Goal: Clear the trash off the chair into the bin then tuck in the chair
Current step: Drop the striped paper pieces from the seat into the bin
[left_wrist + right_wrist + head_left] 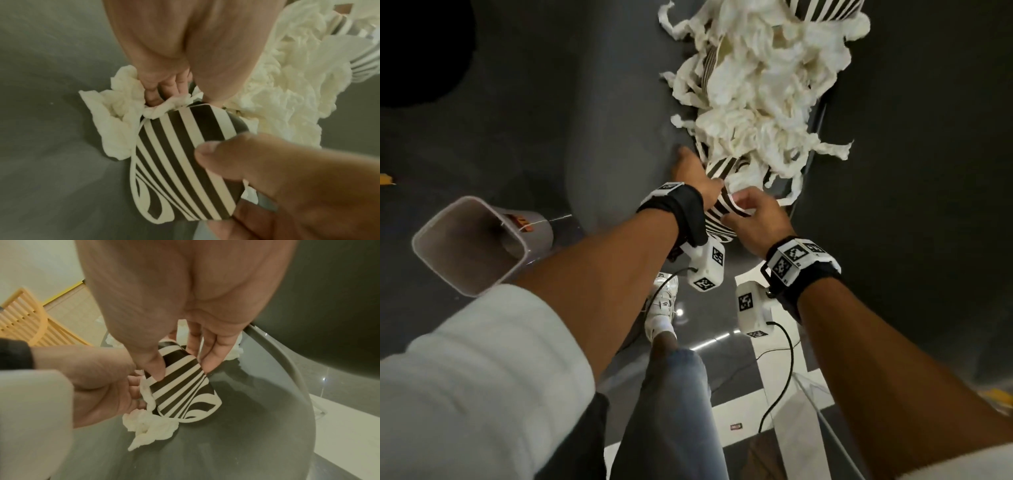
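A heap of crumpled white tissue [760,85] lies on the dark grey chair seat [619,120], with black-and-white striped paper cups mixed in. At the heap's near end, my right hand [748,209] pinches one striped cup [180,386] between thumb and fingers. My left hand [697,178] sits just left of it, its fingers [160,91] curled into a wad of tissue [115,113] beside the same striped cup [185,159]. Another striped cup [825,10] pokes out at the far end of the heap.
An open grey bin [469,243] stands on the floor to the left of the chair. My leg and white shoe [661,308] are below the hands, over a floor with white stripes. A yellow slatted chair [24,321] shows in the right wrist view.
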Tool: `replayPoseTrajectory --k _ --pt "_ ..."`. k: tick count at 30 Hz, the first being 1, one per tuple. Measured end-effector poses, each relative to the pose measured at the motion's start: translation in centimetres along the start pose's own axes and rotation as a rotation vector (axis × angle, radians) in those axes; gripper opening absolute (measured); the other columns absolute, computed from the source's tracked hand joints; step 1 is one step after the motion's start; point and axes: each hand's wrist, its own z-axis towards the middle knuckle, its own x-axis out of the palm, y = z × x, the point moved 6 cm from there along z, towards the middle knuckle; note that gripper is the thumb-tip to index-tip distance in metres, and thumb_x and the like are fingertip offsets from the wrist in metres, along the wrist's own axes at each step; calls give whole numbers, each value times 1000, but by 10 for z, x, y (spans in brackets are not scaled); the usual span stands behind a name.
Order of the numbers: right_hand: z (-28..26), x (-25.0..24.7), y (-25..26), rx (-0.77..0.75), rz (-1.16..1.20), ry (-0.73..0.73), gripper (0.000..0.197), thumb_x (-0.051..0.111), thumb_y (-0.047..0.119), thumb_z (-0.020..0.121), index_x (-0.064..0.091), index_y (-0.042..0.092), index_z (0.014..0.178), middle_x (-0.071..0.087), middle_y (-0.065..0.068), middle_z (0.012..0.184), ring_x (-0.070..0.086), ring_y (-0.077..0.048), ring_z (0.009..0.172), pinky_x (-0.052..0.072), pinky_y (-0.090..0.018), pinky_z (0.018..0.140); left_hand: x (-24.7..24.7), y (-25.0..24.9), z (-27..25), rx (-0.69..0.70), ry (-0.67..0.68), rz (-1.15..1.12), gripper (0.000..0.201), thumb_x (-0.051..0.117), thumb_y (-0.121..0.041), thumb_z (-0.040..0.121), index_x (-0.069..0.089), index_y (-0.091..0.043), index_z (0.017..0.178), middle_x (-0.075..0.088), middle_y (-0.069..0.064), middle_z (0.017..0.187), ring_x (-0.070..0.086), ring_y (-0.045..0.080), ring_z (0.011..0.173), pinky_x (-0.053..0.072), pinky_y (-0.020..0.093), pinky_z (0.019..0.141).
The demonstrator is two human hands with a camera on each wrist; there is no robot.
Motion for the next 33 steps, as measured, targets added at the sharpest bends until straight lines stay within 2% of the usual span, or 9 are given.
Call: replayPoseTrajectory --k 4,9,12,16,20,23,26,30,33 --pt "-3 14 6 2 26 91 23 76 21 78 65 32 94 71 15 91 69 -6 89 58 -33 89 -18 23 2 2 109 -31 35 70 -22 74 65 -8 106 71 9 105 68 27 97 54 34 83" --pt "-13 41 27 -33 -75 263 37 79 38 75 61 25 105 68 12 97 66 -8 89 52 -28 81 -81 63 -2 -89 99 -88 16 65 -18 71 69 -12 86 58 5 74 56 21 68 52 31 66" --pt "-20 61 41 -43 -107 337 35 79 27 79 59 17 105 66 5 96 63 -11 85 48 -22 73 -122 85 -8 -90 63 -100 3 64 -14 73 65 -11 74 58 3 67 55 19 61 44 24 58" --pt "-28 86 69 -60 -93 356 33 76 19 84 59 12 110 65 1 97 62 -8 80 48 -10 64 -179 110 -22 -64 -17 -168 12 62 -11 77 70 -14 85 64 -2 69 59 13 62 46 21 56" --pt "-34 138 111 -71 -23 317 27 74 31 79 60 24 102 72 -3 102 72 -22 89 62 -43 77 -249 164 -35 -118 -180 -230 19 63 -13 74 73 -11 90 71 2 80 66 18 74 55 31 69" --pt "-41 207 150 -110 -3 333 21 69 22 88 59 21 106 73 -4 99 73 -11 76 63 -34 66 -297 226 -46 -193 -316 -298 16 63 -13 75 72 -11 87 71 3 80 65 18 72 52 27 61" --pt "-49 285 184 -194 -142 366 34 65 41 78 62 25 108 74 -1 100 73 -20 87 62 -44 77 -334 293 -56 -264 -410 -303 9 62 -13 77 69 -14 81 65 -1 72 60 16 64 47 21 51" --pt "-52 376 198 -238 -364 393 36 58 35 89 62 16 119 67 2 103 63 -17 91 47 -26 79 -356 380 -55 -328 -451 -312 24 58 -11 82 72 -12 101 71 1 92 67 18 86 50 27 72" --pt "-49 421 187 -214 -437 349 36 58 30 91 62 13 122 70 -7 114 66 -26 104 46 -25 80 -352 431 -48 -397 -469 -304 26 59 -11 85 70 -8 109 67 3 95 65 21 92 43 23 75"
